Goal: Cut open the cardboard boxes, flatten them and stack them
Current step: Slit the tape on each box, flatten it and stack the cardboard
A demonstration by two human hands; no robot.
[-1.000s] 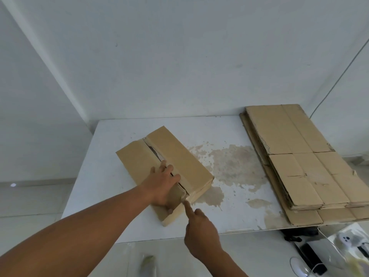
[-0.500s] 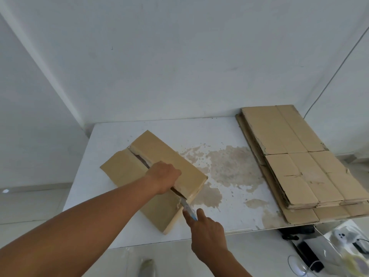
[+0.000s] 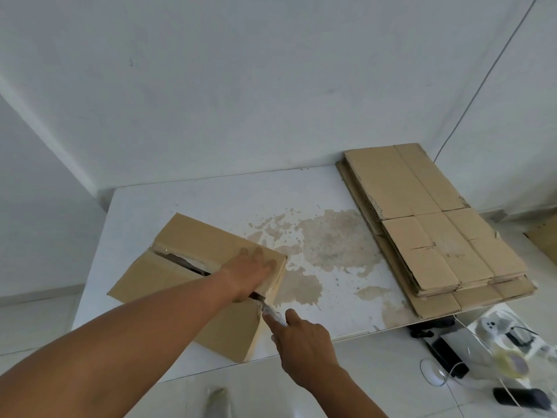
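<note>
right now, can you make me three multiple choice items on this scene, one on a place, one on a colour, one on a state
1. Where on the table does the stack of flattened cardboard lie? A its left side B its middle C its right side
2. What colour is the table? A white with brownish stains B black C green
3. The box under the left hand is: A taped shut B slit open along its top C fully flattened

Answers: 1 C, the stack fills the right edge. 2 A, white shows around the stains. 3 B, a dark gap runs between its flaps, towards the cutter in the right hand.
</note>
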